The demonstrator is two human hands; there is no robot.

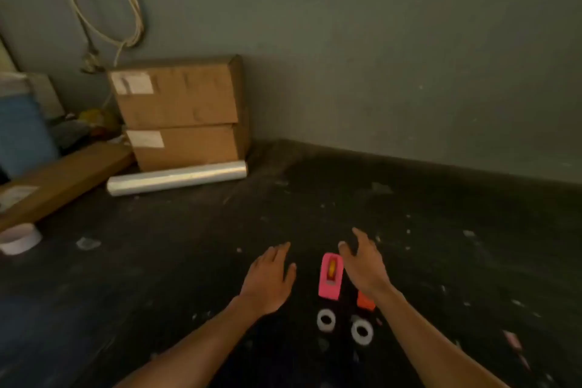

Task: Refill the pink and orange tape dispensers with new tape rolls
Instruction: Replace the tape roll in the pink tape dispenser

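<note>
Views: one only, a wide-angle camera on the person's head; no second view shares the scene.
Facing: forward and down, across a dark tabletop (pixel 189 261) toward a grey wall (pixel 378 57).
Nearness: close over the work, with both forearms reaching in from the bottom edge; left hand (pixel 267 280) and right hand (pixel 365 264) sit low in the centre.
Lowest in frame: the pink dispenser (pixel 330 276) and two tape rolls (pixel 326 320).
Far reach: stacked cardboard boxes (pixel 179 110) upper left, against the wall.
Edges: straight lines bend, wide-lens style.
</note>
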